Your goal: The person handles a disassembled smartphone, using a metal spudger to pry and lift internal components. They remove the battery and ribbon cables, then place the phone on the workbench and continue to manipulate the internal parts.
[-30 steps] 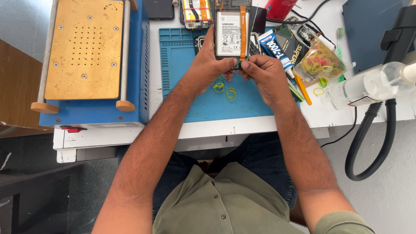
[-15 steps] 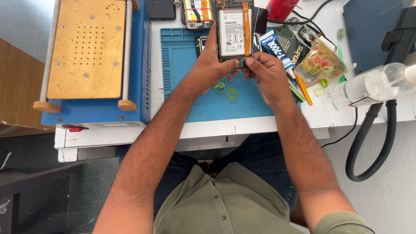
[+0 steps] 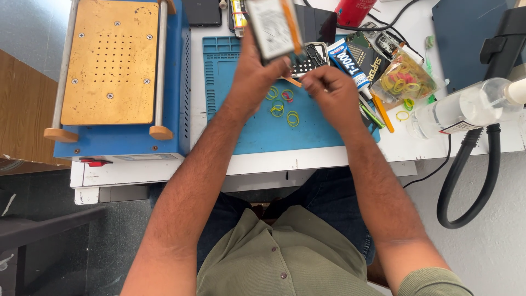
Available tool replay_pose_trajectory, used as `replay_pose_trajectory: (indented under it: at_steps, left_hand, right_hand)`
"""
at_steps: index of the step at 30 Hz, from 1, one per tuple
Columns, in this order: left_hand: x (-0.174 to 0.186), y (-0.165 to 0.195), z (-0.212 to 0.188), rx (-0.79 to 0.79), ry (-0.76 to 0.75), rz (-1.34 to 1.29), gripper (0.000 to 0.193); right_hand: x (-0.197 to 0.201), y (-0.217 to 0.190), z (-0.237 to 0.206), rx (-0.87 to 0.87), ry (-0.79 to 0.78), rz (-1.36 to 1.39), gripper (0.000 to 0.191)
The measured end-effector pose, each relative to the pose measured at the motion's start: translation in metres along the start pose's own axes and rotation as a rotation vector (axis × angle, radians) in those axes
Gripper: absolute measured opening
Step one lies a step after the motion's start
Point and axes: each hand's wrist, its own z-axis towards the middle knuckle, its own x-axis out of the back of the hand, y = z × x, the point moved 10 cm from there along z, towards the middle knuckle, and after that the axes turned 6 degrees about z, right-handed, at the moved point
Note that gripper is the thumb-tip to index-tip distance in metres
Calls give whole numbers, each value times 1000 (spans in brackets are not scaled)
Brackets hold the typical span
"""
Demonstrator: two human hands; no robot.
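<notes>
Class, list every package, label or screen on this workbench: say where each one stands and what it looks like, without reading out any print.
Battery pack: held up in the left hand, flat, white label, orange strip.
Glue tube: right of the blue mat, blue and white.
Clear bag: further right, full of coloured rubber bands.
Clear bottle: right edge, lying down, white label.
Dark phone: top edge, screen off.

Both forearms extend toward counter's far edge. Left hand (image 3: 255,71) raised, fingers clasped around a held item. Right hand (image 3: 329,93) beside it, fingertips pinched.
</notes>
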Motion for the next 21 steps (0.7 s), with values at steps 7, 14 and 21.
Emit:
replay_pose_trajectory:
  at_steps: [7, 14, 21]
  left_hand:
    - [39, 5, 2, -158, 212, -103, 88]
    - [43, 7, 5, -169, 239, -77, 85]
    - [38, 4, 6, -125, 234, -85, 85]
  right_hand:
    - [-44, -39, -15, 337, -430, -618, 33]
    - [-40, -34, -13, 220, -433, -628, 19]
    - [-44, -38, -15, 316, -407, -615, 16]
